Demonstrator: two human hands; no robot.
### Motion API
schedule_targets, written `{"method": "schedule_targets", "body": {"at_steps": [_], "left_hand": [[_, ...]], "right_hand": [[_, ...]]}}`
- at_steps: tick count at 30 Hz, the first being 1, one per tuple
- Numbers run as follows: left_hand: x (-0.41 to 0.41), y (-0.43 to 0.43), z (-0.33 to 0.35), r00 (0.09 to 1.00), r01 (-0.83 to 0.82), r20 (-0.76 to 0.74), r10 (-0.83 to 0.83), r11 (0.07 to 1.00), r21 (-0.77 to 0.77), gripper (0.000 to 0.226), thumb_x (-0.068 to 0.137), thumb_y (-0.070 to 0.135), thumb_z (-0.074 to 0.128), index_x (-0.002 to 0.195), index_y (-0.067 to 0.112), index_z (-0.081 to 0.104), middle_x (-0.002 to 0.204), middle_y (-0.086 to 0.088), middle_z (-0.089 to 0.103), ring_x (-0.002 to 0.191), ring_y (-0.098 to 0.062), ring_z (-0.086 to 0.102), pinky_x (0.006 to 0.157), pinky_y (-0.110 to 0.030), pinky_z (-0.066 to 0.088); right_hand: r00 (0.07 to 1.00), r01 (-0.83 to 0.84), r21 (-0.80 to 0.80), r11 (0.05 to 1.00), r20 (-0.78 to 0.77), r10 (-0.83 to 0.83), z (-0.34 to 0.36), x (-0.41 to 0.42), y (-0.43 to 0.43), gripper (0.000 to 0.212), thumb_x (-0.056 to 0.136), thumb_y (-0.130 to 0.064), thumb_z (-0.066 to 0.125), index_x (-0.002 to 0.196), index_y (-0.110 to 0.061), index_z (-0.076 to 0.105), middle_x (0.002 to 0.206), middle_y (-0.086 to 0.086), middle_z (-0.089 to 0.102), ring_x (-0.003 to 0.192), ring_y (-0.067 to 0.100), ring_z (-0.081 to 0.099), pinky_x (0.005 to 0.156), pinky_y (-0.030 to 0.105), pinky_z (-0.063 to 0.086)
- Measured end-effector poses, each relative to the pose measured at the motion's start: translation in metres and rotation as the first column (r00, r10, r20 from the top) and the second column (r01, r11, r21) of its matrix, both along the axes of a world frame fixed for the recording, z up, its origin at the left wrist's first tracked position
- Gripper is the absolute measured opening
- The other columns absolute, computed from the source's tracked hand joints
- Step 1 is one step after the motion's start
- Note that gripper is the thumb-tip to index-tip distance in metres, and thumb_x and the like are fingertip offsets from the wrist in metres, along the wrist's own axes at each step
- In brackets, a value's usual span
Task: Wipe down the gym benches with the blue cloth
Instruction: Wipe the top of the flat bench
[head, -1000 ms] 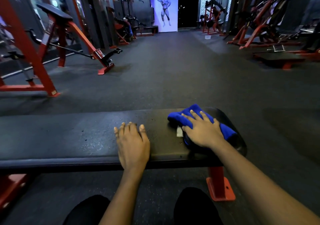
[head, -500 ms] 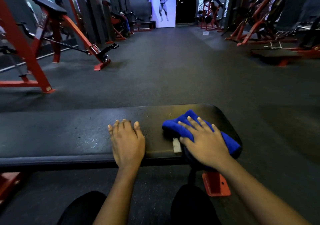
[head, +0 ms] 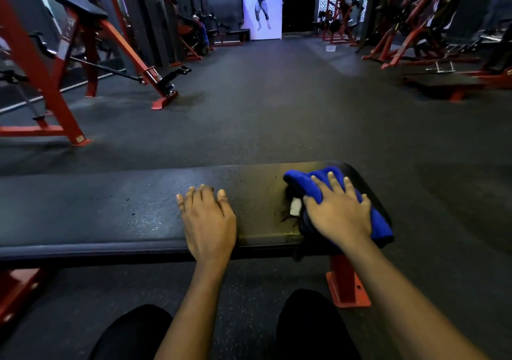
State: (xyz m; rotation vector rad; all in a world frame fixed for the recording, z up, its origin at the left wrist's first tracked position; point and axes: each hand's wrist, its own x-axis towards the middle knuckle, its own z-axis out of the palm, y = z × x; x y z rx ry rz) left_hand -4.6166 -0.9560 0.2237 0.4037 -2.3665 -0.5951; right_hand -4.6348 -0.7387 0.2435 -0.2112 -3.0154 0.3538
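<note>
Dark rubber flooring [head: 277, 105] is seen running from the bench to the far wall, and a wide lane of it lies open beyond the bench's far edge. Red-framed machines [head: 41, 82] are ranged along the left side. Further red equipment [head: 415, 27] and a low black platform [head: 443, 81] are ranged along the right. All of these stand well apart from the bench.

A black padded bench [head: 97, 210] is laid across the view from left to right. Its right end is rounded and is carried on a red leg [head: 343, 282] with a foot plate. Its near edge faces the person, whose dark-clad knees are seen below it. Fine pale speckling and a few dark specks are noted on the pad.

The blue cloth [head: 303, 179] is found bunched at the right end of the pad, reaching close to the rounded end and the near edge. A darker fold is seen beneath the palm. The right hand [head: 339, 215] is spread flat on the cloth, fingers extended, pressing it to the pad. The left hand [head: 207, 221] is laid flat on the bare pad just beside it, fingers straight, nothing grasped.

A small white tag [head: 296, 206] is seen at the cloth's left side; its print cannot be read. A poster [head: 261, 2] of a flexing figure is hung on the far wall.
</note>
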Motion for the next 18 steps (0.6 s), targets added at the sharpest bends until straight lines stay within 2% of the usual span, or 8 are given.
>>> {"method": "schedule_targets", "body": {"at_steps": [2, 5, 8, 10, 12, 13, 18], "left_hand": [[0.002, -0.004, 0.000, 0.995, 0.026, -0.094, -0.015, 0.993, 0.112, 0.036, 0.100, 0.026, 0.039, 0.112, 0.003, 0.064, 0.122, -0.015, 0.063, 0.129, -0.029, 0.047, 0.122, -0.041, 0.011], [0.013, -0.019, 0.001, 0.977, -0.042, -0.194, 0.092, 0.968, 0.247, 0.040, 0.094, 0.025, 0.040, 0.109, -0.001, 0.067, 0.122, -0.019, 0.064, 0.130, -0.034, 0.046, 0.120, -0.048, 0.017], [0.024, -0.037, -0.002, 0.951, -0.200, -0.179, 0.252, 0.943, 0.265, 0.038, 0.091, 0.023, 0.043, 0.110, 0.000, 0.067, 0.129, -0.020, 0.060, 0.134, -0.036, 0.041, 0.119, -0.045, 0.011], [0.023, -0.044, -0.004, 0.941, -0.268, -0.137, 0.310, 0.928, 0.260, 0.035, 0.093, 0.021, 0.047, 0.114, 0.001, 0.065, 0.137, -0.018, 0.056, 0.137, -0.035, 0.037, 0.119, -0.046, 0.009], [0.020, -0.047, -0.005, 0.930, -0.322, -0.099, 0.355, 0.913, 0.251, 0.032, 0.094, 0.018, 0.052, 0.119, 0.001, 0.063, 0.143, -0.017, 0.051, 0.140, -0.034, 0.032, 0.119, -0.047, 0.007], [0.019, -0.049, -0.005, 0.924, -0.340, -0.091, 0.372, 0.906, 0.250, 0.033, 0.094, 0.018, 0.053, 0.120, 0.000, 0.062, 0.145, -0.017, 0.048, 0.141, -0.034, 0.031, 0.119, -0.047, 0.006], [0.014, -0.064, -0.007, 0.874, -0.448, -0.068, 0.480, 0.854, 0.264, 0.035, 0.093, 0.020, 0.052, 0.120, 0.001, 0.061, 0.147, -0.019, 0.045, 0.142, -0.036, 0.029, 0.119, -0.053, 0.006]], "right_hand": [[1.000, 0.018, 0.016, 1.000, -0.008, -0.018, 0.003, 0.006, -0.024, 0.064, 0.094, -0.060, 0.029, 0.154, -0.041, 0.017, 0.165, -0.006, 0.006, 0.152, 0.026, 0.002, 0.117, 0.059, 0.007], [0.987, -0.143, 0.039, 0.989, -0.070, 0.146, -0.006, 0.038, -0.071, 0.068, 0.092, -0.062, 0.024, 0.155, -0.039, 0.014, 0.165, -0.004, 0.004, 0.151, 0.028, -0.001, 0.116, 0.061, 0.002], [0.974, -0.219, 0.077, 0.973, -0.047, 0.223, -0.007, 0.036, -0.081, 0.071, 0.091, -0.069, 0.019, 0.155, -0.042, 0.004, 0.166, -0.003, 0.000, 0.151, 0.031, -0.004, 0.114, 0.065, 0.004], [0.973, -0.229, 0.037, 0.973, 0.044, 0.228, 0.001, 0.004, -0.078, 0.073, 0.090, -0.075, 0.021, 0.153, -0.047, -0.003, 0.165, -0.005, -0.005, 0.151, 0.032, -0.007, 0.112, 0.067, 0.005], [0.960, -0.232, -0.014, 0.973, 0.161, 0.231, 0.012, -0.025, -0.077, 0.074, 0.089, -0.077, 0.022, 0.153, -0.049, -0.001, 0.165, -0.006, -0.010, 0.150, 0.032, -0.011, 0.113, 0.067, 0.002], [0.959, -0.227, -0.019, 0.974, 0.171, 0.227, 0.014, -0.030, -0.078, 0.072, 0.090, -0.076, 0.023, 0.153, -0.048, 0.001, 0.165, -0.005, -0.010, 0.150, 0.032, -0.011, 0.114, 0.067, 0.001], [0.963, -0.269, 0.056, 0.961, -0.010, 0.270, -0.003, 0.029, -0.081, 0.063, 0.096, -0.064, 0.023, 0.154, -0.046, 0.007, 0.165, -0.008, -0.003, 0.152, 0.024, -0.006, 0.118, 0.059, 0.002]]}}
